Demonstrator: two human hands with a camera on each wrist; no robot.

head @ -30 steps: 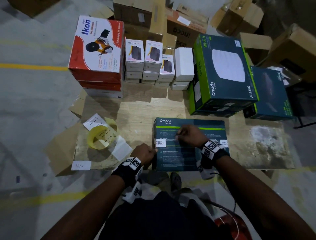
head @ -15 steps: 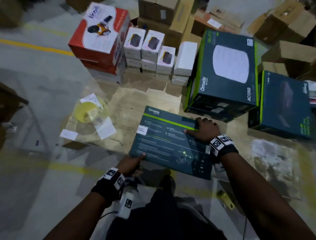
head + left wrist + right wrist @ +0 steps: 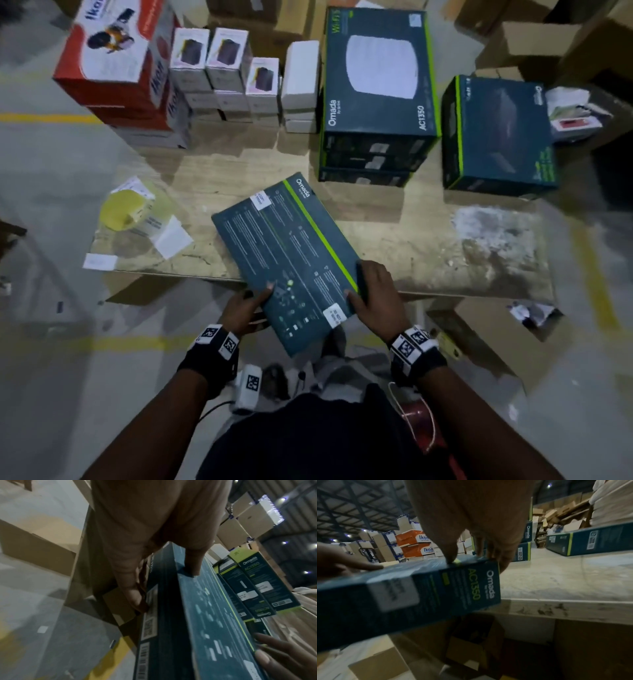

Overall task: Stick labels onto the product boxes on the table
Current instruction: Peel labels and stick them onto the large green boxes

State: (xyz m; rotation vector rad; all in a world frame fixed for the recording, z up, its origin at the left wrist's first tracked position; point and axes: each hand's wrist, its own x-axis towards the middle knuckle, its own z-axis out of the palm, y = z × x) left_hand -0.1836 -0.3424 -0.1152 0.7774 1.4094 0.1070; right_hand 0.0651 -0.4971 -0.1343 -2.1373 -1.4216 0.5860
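Head view. A flat dark teal box (image 3: 291, 260) is held at an angle over the near edge of the wooden table (image 3: 428, 240), its near end overhanging the floor. The left hand (image 3: 245, 310) grips the near-left edge, thumb on top and fingers under. The right hand (image 3: 375, 296) clamps the right edge by the green stripe. Two white labels (image 3: 262, 199) sit on the top face, one at the far corner and one at the near corner. Judgement: this box appears labelled and is being moved off the work spot; it should be carried level, with both grips kept at the edges so that neither label is rubbed. Three like boxes form a stack (image 3: 376, 96) far right, and another dark box (image 3: 496, 133) lies right of it. A yellow tape roll (image 3: 125, 212) and loose white label sheets (image 3: 171, 236) lie near left on the table.

Left wrist view. The left thumb presses the printed top face and the fingers (image 3: 132, 595) curl against the side panel bearing barcodes. The card is smooth and matt, with sharp edges. The right fingertips show at the lower right.

Right wrist view. The right thumb sits on the top edge and the fingers wrap the far side of the box's narrow end panel (image 3: 471, 586), which is printed "Omada AC1350". A blurred white label (image 3: 393, 595) lies on that long side. The table top is rough, stained board.
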